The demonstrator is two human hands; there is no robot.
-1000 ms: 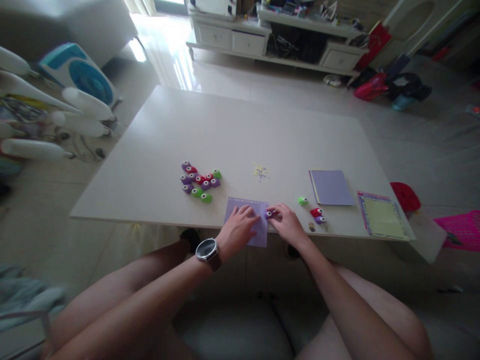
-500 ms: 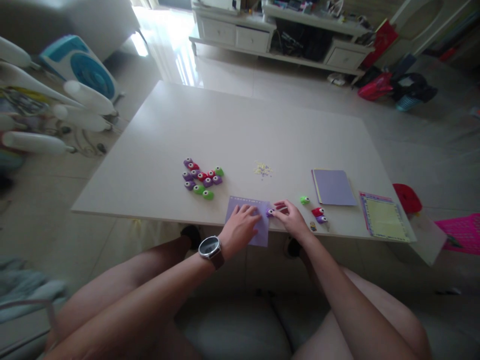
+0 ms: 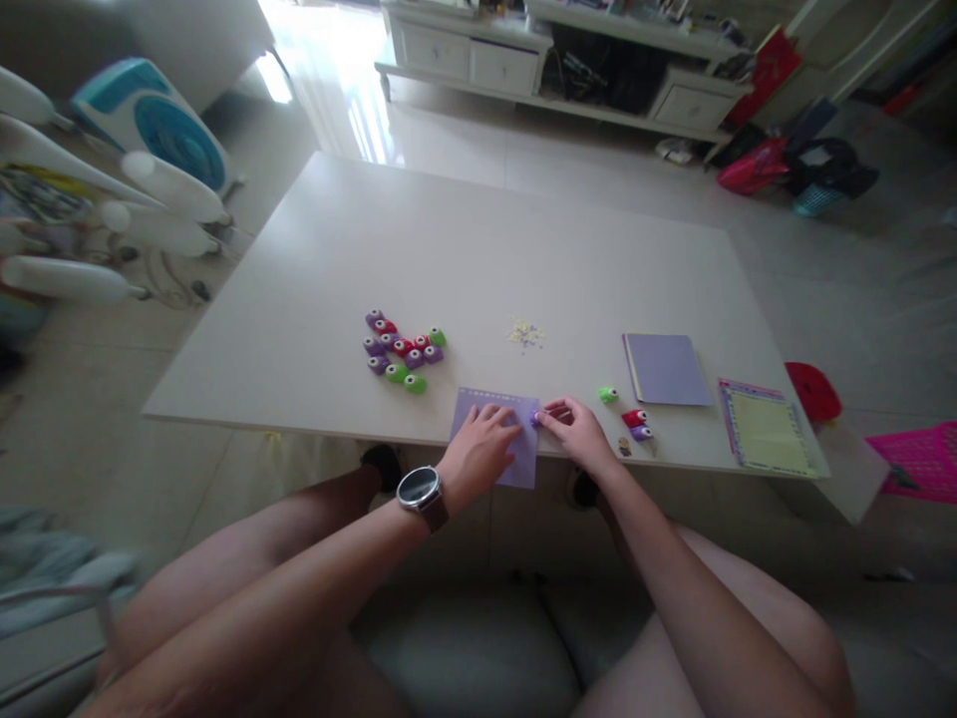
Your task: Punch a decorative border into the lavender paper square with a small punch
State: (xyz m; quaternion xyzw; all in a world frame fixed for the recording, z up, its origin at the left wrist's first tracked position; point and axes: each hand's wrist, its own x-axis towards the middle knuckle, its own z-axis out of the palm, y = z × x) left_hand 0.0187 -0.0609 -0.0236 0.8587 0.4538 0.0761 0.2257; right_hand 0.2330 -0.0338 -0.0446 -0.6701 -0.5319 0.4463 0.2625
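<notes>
While at paper (image 3: 525, 463) edge, punch (image 3: 534, 418) against right fingertips (image 3: 548, 420)

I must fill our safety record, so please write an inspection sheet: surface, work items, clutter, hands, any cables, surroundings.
Surface: white table, slightly glossy.
Work items: purple sheet, overhanging the near table edge; purple punch at its right edge.
Clutter: punch cluster left; paper bits mid-table; three loose punches, paper stack and yellow sheet right.
Hands: left hand spread on the sheet; right hand at the purple punch.
Cables: grey cable-like loops, far left; blurred.
Surroundings: blue-and-white fan-like unit left, white cabinet beyond, pink basket right.
</notes>
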